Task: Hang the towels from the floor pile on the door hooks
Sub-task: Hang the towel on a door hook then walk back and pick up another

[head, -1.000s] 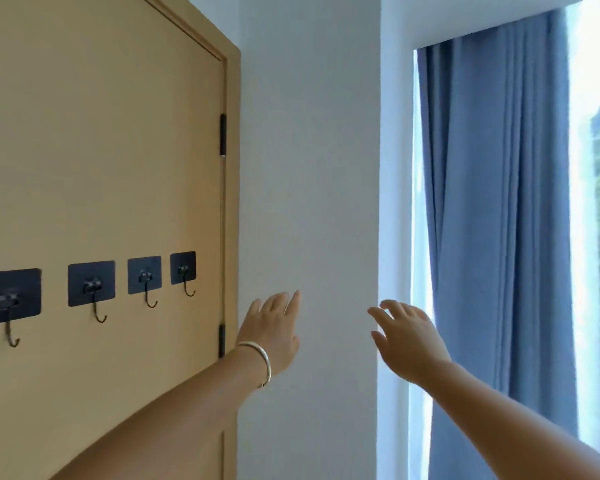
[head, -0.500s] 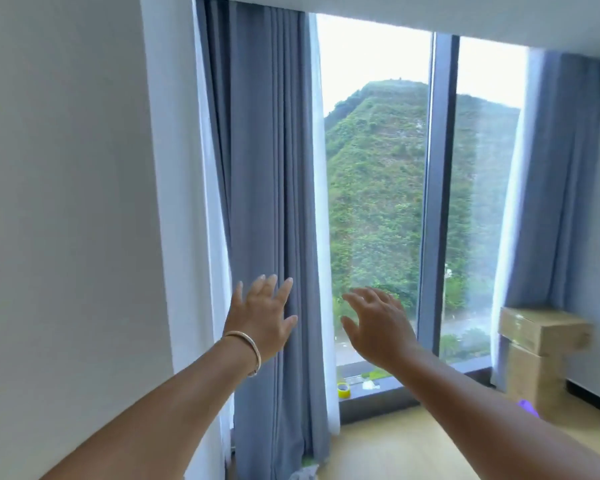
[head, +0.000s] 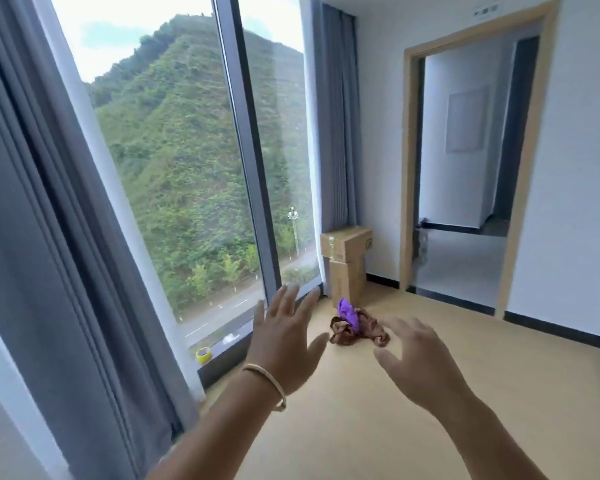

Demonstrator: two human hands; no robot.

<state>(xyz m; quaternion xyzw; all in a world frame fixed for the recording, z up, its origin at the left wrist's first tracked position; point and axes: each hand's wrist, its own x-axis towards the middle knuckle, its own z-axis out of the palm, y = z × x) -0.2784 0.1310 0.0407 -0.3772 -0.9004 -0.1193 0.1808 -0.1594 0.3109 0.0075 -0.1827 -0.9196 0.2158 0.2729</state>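
Observation:
A small pile of towels lies on the wooden floor some way ahead: a purple towel [head: 348, 314] on top of crumpled brown ones [head: 361, 330]. My left hand [head: 284, 341], with a bracelet at the wrist, is raised in the air with fingers spread and holds nothing. My right hand [head: 418, 362] is also raised, fingers loosely spread and empty. Both hands are well short of the pile. The door with the hooks is out of view.
Two stacked cardboard boxes [head: 347, 265] stand in the corner behind the pile. A tall window [head: 187, 168] with grey curtains [head: 49, 271] fills the left. A yellow tape roll [head: 203, 355] sits on the sill. An open doorway [head: 465, 168] is at the back right.
My view has swung right, from the door with hooks past the curtain and window to the room's floor. The towel pile has come into view. Both hands stay raised and empty.

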